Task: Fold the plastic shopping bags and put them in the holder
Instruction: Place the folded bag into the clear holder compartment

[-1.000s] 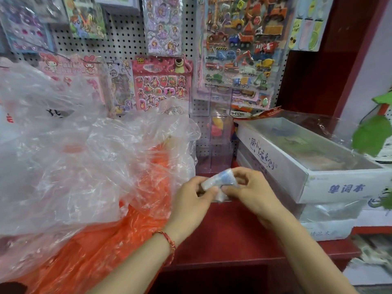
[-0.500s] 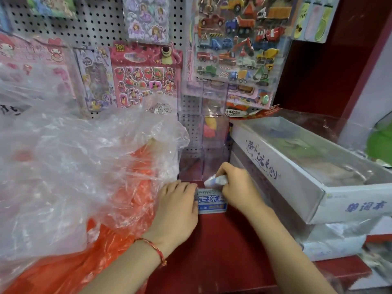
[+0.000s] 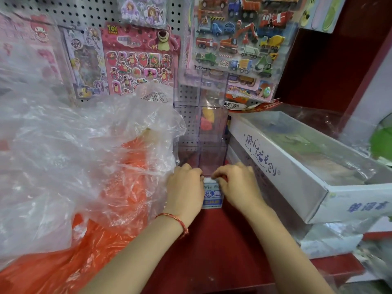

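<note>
A small white and blue box, the holder, stands on the red counter between my hands. A folded white plastic bag shows at its top opening. My left hand grips the holder's left side with curled fingers. My right hand pinches the folded bag at the opening, its fingertips over the holder's top edge. To the left lies a heap of loose clear plastic bags on top of orange plastic bags.
A clear acrylic organiser stands just behind the holder against the pegboard hung with sticker packs. Stacked white boxes wrapped in film fill the right side, close to my right hand.
The folded bag came down from mid-air to the holder on the counter. My left hand moved from lying flat beside the holder to gripping it, and my right hand pushed the bag into the top.
</note>
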Tool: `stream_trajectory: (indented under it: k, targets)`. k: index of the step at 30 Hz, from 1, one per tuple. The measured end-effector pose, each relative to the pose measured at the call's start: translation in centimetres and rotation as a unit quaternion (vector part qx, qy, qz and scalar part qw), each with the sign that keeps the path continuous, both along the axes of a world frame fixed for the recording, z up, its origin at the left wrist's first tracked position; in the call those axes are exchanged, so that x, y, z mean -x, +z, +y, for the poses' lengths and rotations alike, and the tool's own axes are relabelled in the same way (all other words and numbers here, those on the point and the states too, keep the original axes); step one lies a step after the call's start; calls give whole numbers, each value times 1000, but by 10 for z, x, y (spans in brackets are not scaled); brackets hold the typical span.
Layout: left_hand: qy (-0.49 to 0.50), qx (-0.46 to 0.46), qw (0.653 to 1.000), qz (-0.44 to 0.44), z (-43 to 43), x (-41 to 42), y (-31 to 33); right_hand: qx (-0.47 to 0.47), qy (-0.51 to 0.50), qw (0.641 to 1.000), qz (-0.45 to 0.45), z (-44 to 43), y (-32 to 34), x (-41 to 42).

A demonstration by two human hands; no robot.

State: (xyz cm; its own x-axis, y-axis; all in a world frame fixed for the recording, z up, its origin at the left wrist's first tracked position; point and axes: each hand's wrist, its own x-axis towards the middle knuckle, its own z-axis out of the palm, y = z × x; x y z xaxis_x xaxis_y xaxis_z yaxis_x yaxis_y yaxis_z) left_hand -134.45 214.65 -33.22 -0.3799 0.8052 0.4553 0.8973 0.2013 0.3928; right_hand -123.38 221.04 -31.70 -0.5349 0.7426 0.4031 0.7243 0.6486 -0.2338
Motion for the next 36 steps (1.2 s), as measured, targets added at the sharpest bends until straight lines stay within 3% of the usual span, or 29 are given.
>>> stream_trajectory:
  k: [3,6,10,15,18,20,24,26,30,33,36]
  targets:
    - [-35,-31,999,-24,-15,-4,1,16,9,997,-71,-5,-3,2]
    - [-107,-108,988,-42,-57,-1,6,16,14,999,-40,-11,-1,-2]
    - [-148,-171,974,-13,-119,22,22,-47,-1,988,150,-23,5,-6]
    - [-56,-262,963,3,-166,55,44,105,121,922,353,-71,24,27]
    - [9,-286,958,-36,-173,66,45,157,208,879,399,-98,34,59]
    - [55,-285,956,-40,-174,71,42,174,239,873,388,-115,36,78]
    - [99,-268,952,-109,-177,85,37,104,211,957,170,-132,30,108]
    - [114,-253,952,-130,-184,89,38,63,191,970,135,-131,28,119]
    - [134,-244,951,-133,-200,100,48,27,213,955,206,-127,37,112]
    - [88,-228,931,-272,-203,93,57,16,284,932,224,-132,39,85]
    - [56,-204,904,-372,-199,76,65,43,342,924,163,-145,29,52]
